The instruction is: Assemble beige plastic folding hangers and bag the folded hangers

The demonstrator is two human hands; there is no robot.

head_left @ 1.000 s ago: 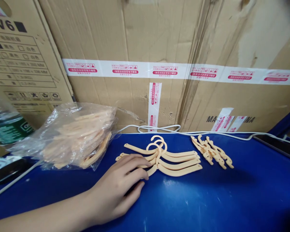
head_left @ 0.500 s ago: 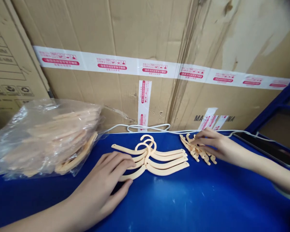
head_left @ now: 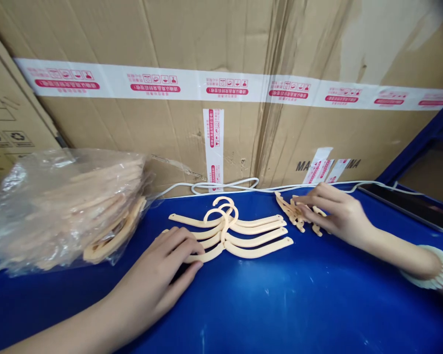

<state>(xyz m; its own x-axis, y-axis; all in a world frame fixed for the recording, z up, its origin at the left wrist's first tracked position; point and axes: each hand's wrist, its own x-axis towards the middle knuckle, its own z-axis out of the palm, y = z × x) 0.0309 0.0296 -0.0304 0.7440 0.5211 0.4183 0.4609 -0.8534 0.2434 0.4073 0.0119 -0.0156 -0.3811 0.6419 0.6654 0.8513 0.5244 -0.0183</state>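
Several peach plastic clothes hangers (head_left: 258,251) lie overlapping on the blue table, their hooks bunched in the middle. My left hand (head_left: 173,258) is over their left ends, with its thumb and fingers closed around the left arm of the nearest hanger. That arm's tip is hidden under my fingers. To the right sits a small heap of peach plastic pieces (head_left: 288,210), narrow with curled or knobbed ends. My right hand (head_left: 334,209) is at this heap, fingers bent and pinched on one of the pieces, which is mostly covered.
A clear plastic bag (head_left: 70,206) filled with more peach hangers stands at the left. Behind the table rises a large taped cardboard box (head_left: 151,132). A white cable (head_left: 225,186) runs along its base. At the right lies a dark flat device (head_left: 409,206).
My right hand has closed its fingers and moved slightly left over the heap of small pieces. My left hand stays on the hangers. The view has shifted a little.
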